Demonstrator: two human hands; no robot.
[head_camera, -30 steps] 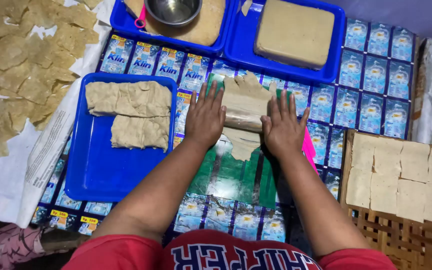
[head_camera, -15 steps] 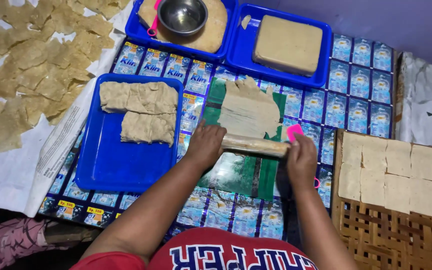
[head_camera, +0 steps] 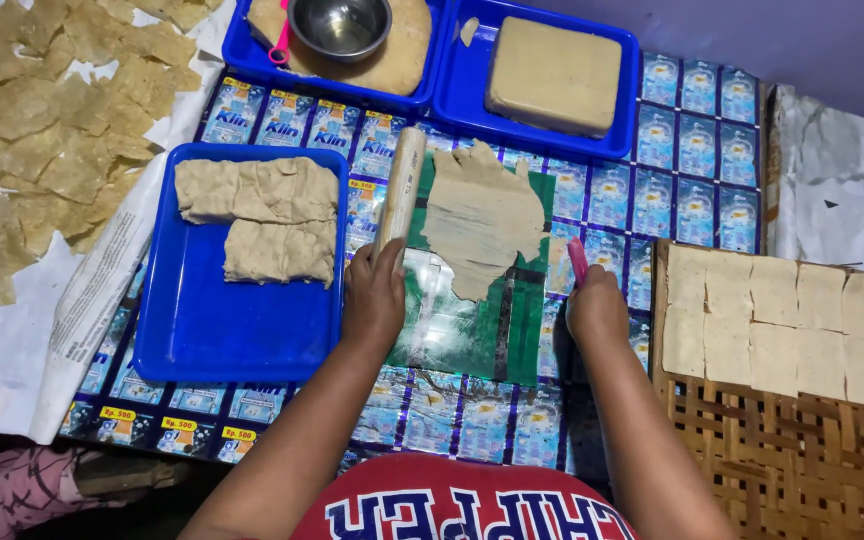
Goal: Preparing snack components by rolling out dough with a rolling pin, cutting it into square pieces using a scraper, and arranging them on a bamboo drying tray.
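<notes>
Left hand (head_camera: 374, 300) fingers grasping rolling pin (head_camera: 400, 193) beside dough sheet (head_camera: 482, 220); right hand (head_camera: 596, 308) apparently clenched on pink tool (head_camera: 577, 261)

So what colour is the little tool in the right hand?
Pink. The small tool sticks out of the right hand; the head view shows it best.

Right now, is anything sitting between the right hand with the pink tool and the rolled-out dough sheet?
Nothing visible does. The right hand holds the pink tool just off the right edge of the dough sheet, with only bare green mat between. The rolling pin, under the left hand, lies on the sheet's far side.
</notes>
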